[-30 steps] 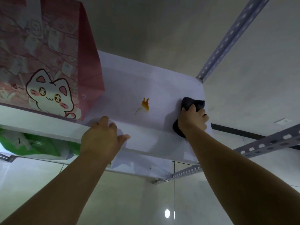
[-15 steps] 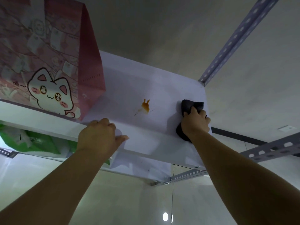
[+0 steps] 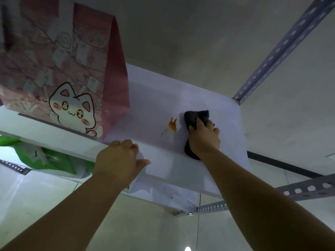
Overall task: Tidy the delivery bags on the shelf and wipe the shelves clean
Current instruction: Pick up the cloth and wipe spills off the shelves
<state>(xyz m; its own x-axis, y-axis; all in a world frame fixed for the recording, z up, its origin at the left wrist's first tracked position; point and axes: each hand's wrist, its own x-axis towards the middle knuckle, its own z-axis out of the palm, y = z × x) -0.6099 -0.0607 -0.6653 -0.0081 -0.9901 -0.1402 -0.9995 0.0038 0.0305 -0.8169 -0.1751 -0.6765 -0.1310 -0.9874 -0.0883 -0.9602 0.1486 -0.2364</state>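
Observation:
A white top shelf (image 3: 157, 98) runs across the head view. A pink delivery bag (image 3: 59, 69) with a white cartoon cat stands upright on its left part. An orange stain (image 3: 173, 125) marks the shelf near the middle. My right hand (image 3: 204, 136) presses a dark cloth (image 3: 196, 115) flat on the shelf just right of the stain, close to it. My left hand (image 3: 117, 160) grips the shelf's front edge, fingers curled over the lip, below the bag's right corner.
A green bag (image 3: 45, 156) sits on the lower shelf at the left. Perforated metal uprights and rails (image 3: 282, 46) frame the shelf at the right. A grey wall is behind, and a tiled floor below.
My right hand has slid the cloth left along the shelf toward the orange stain. My left hand has stayed on the front edge.

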